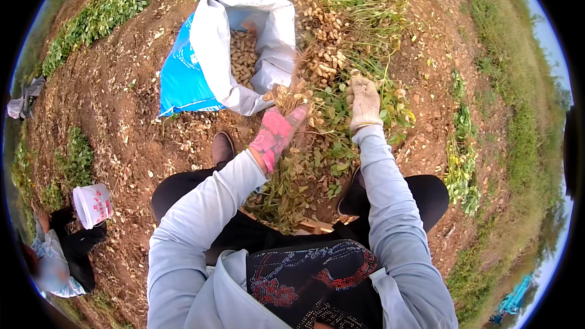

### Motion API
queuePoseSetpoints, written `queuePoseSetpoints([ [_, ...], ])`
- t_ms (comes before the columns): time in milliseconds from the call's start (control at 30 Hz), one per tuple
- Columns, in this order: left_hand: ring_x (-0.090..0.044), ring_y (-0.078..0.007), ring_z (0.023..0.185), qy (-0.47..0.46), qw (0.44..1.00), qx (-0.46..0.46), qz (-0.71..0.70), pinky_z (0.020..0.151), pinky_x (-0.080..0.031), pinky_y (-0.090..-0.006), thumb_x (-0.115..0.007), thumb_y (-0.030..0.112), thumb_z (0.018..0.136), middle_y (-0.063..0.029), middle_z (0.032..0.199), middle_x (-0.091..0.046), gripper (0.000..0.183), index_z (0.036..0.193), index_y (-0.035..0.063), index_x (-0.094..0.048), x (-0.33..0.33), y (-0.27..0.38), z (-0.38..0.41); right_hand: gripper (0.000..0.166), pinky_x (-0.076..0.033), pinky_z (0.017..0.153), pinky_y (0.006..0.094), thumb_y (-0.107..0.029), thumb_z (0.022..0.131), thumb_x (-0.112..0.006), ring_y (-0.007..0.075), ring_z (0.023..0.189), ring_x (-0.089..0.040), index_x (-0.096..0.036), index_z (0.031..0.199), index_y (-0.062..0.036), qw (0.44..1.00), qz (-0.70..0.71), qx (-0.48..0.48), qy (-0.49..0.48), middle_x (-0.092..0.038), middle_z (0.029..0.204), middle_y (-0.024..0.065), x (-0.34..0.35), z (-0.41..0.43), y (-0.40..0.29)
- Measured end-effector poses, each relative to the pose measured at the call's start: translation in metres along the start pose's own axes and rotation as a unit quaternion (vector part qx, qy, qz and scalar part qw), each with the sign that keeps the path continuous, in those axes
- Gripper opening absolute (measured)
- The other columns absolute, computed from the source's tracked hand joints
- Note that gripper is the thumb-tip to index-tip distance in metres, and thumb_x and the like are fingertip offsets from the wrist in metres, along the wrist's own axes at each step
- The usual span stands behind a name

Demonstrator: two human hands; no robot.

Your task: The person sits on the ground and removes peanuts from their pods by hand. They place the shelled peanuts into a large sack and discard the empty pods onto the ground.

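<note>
My left hand (275,136), in a pink flowered glove, grips a bunch of peanut plants by the stems. Its cluster of roots and pods (292,97) lies at the near rim of an open woven sack (208,41), white inside and blue outside. Loose peanuts (243,57) lie within the sack. To the right, my right hand (364,103) wears a cream knitted glove, fingers curled, over leafy plants. Whether a pod is pinched in its fingertips cannot be made out. A heap of pulled plants with pods (327,61) lies just beyond it.
Leafy stems (283,201) lie between my feet. Peanut vines (105,27) run in a row along the far left. Another person (68,256) sits at the lower left beside a white bucket (93,205). A grassy strip (516,146) borders the soil on the right.
</note>
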State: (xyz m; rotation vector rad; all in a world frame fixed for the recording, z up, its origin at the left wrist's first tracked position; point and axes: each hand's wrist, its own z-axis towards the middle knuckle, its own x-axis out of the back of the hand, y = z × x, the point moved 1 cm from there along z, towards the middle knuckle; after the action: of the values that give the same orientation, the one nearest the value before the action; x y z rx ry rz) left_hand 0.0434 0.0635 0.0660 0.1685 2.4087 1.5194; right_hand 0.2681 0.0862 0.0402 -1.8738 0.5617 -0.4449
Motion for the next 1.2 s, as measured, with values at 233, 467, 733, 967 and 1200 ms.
queuePoseSetpoints([
  [233,-0.059,-0.0105,0.072,0.017,1.0,0.017,-0.005,0.058,-0.048,-0.0247,-0.059,0.034,0.093,-0.0027,0.087,-0.061,0.036,0.112,0.0048,-0.05,0.007,-0.001,-0.001,0.051,-0.051,0.089,0.0349,-0.03,0.095,-0.057,0.0183,0.103,-0.058,-0.041,0.138,-0.0082,0.943,-0.119,0.176,-0.255,-0.053,0.125,0.006,-0.074,0.001,-0.07],
  [467,-0.062,-0.0115,0.077,0.042,0.991,-0.029,0.12,0.058,-0.049,-0.0266,-0.06,0.037,0.093,-0.0062,0.091,-0.062,0.04,0.108,0.0,-0.053,0.006,-0.022,0.011,0.048,-0.049,0.054,0.0309,-0.048,0.098,-0.044,0.0144,0.059,-0.053,-0.058,0.08,-0.0064,0.834,0.287,0.175,-0.438,-0.057,0.071,0.0062,0.005,-0.109,-0.164],
  [733,-0.058,-0.0102,0.074,-0.045,0.994,-0.033,0.095,0.061,-0.049,-0.027,-0.054,0.031,0.096,-0.0051,0.092,-0.061,0.038,0.114,-0.0022,-0.057,-0.012,0.008,-0.007,0.036,-0.055,0.066,0.0419,-0.027,0.095,-0.046,0.0286,0.072,-0.065,-0.066,0.087,0.0012,0.43,0.43,0.162,-0.777,-0.065,0.078,0.0161,0.089,-0.233,-0.211],
  [967,-0.054,-0.0113,0.061,-0.046,0.994,-0.013,0.094,0.055,-0.046,-0.0267,-0.054,0.033,0.096,-0.0029,0.072,-0.056,0.031,0.098,0.002,-0.058,-0.01,-0.001,-0.003,0.035,-0.052,0.067,0.0424,-0.034,0.093,-0.049,0.031,0.076,-0.063,-0.066,0.086,-0.0035,0.649,-0.005,0.313,-0.694,-0.062,0.077,0.014,0.057,-0.232,-0.197],
  [1200,-0.054,-0.0109,0.06,-0.07,0.997,-0.011,0.038,0.052,-0.045,-0.0252,-0.052,0.033,0.097,-0.0026,0.077,-0.056,0.031,0.104,0.0036,-0.057,-0.015,0.009,-0.007,0.036,-0.048,0.068,0.043,-0.041,0.092,-0.052,0.0333,0.079,-0.061,-0.065,0.086,-0.0081,0.763,-0.505,0.259,-0.31,-0.059,0.076,0.012,0.031,-0.154,-0.137],
])
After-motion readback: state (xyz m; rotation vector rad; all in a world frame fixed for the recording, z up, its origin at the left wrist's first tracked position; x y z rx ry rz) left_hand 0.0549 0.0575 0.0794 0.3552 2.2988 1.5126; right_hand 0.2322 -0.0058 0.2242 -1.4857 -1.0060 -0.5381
